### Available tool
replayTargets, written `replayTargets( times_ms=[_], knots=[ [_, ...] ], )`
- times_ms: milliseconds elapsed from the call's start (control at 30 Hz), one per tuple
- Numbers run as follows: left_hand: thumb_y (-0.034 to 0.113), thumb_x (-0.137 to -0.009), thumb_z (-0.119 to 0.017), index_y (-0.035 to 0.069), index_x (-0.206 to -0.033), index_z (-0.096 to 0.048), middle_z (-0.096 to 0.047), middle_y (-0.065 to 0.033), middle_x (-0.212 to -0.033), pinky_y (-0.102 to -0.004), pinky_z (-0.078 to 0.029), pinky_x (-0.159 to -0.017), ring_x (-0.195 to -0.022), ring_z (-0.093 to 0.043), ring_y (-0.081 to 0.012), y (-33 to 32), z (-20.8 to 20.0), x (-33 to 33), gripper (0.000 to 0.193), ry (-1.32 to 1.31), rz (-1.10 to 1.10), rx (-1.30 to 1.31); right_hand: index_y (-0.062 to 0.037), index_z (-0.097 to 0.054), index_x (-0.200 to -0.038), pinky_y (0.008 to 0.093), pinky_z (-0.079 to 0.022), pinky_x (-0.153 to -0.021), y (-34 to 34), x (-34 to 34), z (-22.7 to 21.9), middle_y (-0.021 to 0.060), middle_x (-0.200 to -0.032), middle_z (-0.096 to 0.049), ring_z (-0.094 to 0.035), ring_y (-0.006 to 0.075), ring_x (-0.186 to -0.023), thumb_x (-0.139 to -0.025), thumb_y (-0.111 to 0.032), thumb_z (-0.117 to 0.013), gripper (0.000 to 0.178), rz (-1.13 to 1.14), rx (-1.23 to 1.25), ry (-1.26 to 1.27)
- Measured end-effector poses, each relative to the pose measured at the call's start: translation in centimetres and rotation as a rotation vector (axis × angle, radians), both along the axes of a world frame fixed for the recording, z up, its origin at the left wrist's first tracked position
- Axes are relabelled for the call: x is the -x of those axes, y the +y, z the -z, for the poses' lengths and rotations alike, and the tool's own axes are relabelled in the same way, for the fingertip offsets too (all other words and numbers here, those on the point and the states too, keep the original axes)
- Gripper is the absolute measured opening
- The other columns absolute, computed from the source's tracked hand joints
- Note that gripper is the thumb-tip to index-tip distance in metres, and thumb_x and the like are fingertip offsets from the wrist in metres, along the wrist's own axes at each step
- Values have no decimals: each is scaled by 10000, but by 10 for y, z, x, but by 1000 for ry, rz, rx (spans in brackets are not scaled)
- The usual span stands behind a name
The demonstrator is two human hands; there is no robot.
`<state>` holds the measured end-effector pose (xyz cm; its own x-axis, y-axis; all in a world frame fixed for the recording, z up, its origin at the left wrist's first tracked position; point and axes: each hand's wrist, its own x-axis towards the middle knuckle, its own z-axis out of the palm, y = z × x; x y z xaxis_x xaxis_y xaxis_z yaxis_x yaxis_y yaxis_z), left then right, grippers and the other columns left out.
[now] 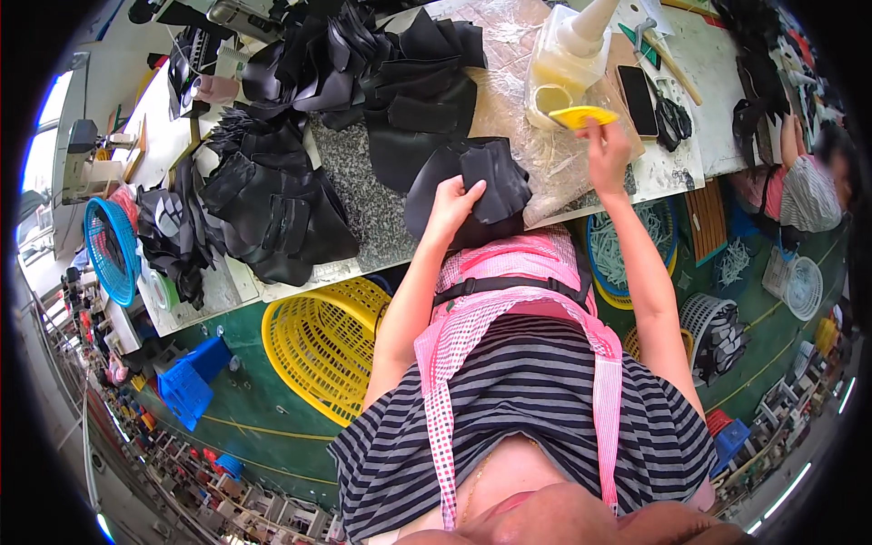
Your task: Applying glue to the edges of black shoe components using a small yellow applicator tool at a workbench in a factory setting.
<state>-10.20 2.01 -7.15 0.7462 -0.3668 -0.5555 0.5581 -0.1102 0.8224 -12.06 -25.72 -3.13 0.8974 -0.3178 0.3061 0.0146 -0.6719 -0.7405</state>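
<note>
My left hand [454, 207] is closed on the near left part of black leather-like pieces [498, 177] at the table's front edge, with the thumb on top. Smaller pieces lie over a larger rounded one. Raised to the right, my right hand [607, 154] pinches a flat yellow spreader [586, 115]. The spreader is beside the cut opening of a translucent plastic jug [568, 68] that holds yellowish liquid. Under the jug is a brown board [509, 100] smeared with dried, glossy residue.
Stacked black pieces [272, 204] cover the table's left and back. A phone [638, 102], black scissors [673, 123] and a hammer [672, 59] lie right of the jug. Below stand a yellow basket [318, 350] and a basket of pale strips [631, 245]. A co-worker [808, 195] sits far right.
</note>
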Motion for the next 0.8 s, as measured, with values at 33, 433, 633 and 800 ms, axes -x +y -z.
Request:
replayTargets(
  times_ms=[33,433,633,800],
  knots=[
    [147,-940,-653,-26,-964,-684,-671,4,-774,-223,-462,-557,-638,-586,-57,-3,11,1,178,6,-9,0,-12,-653,-962,320,-527,-650,-3,-5,2,125,-876,-695,-686,198,-692,-957,-85,-553,124,159,-192,-3],
    [196,-1011,-539,-22,-1066,-646,-701,-63,-944,-282,-556,-752,-815,-676,-132,-23,32,-8,249,210,-65,298,18,-631,-947,306,-504,-601,54,0,24,93,-730,-639,-658,184,-642,-966,-113,-576,143,-162,-290,184],
    [220,-1034,-493,-13,-1110,-630,-689,-72,-1012,-322,-553,-851,-905,-674,-156,-19,25,-9,281,260,-39,274,-23,-657,-998,328,-507,-650,42,25,27,93,-808,-641,-648,229,-724,-881,8,-578,144,-349,-125,6],
    [227,-1037,-490,2,-1103,-635,-690,-55,-1009,-311,-541,-857,-912,-671,-149,-16,25,-6,275,233,-25,258,-30,-658,-1010,337,-514,-677,9,81,13,101,-839,-648,-656,263,-757,-838,70,-544,229,-469,-176,179]
  ],
)
